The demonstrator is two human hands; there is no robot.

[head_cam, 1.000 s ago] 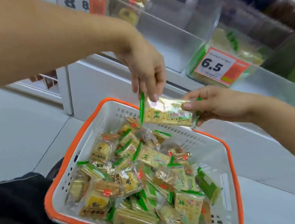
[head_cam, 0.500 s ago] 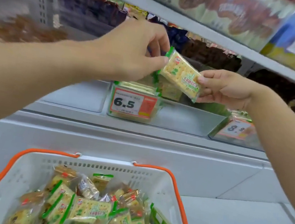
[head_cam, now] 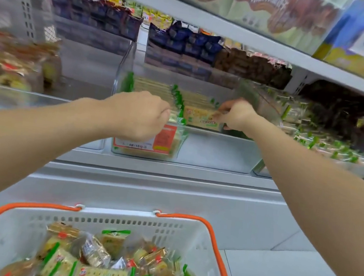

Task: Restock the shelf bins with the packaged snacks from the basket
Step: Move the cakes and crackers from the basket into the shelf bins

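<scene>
Both your hands reached into the clear shelf bin (head_cam: 221,152).

Your right hand (head_cam: 235,117), arm stretched forward toward one o'clock, pinched a green-edged cracker packet (head_cam: 200,118) lying on the rows inside the bin. Your left hand (head_cam: 142,116), knuckles up and fingers curled at the bin's front rim; whether it held anything you couldn't tell. At six o'clock sat the basket (head_cam: 118,220), full of snack packets (head_cam: 98,261).

Head view, forward-down, close to shelf (head_cam: 171,171)

Both arms reach forward, left hand (head_cam: 143,116) curled, right hand (head_cam: 235,115) pinching.
</scene>
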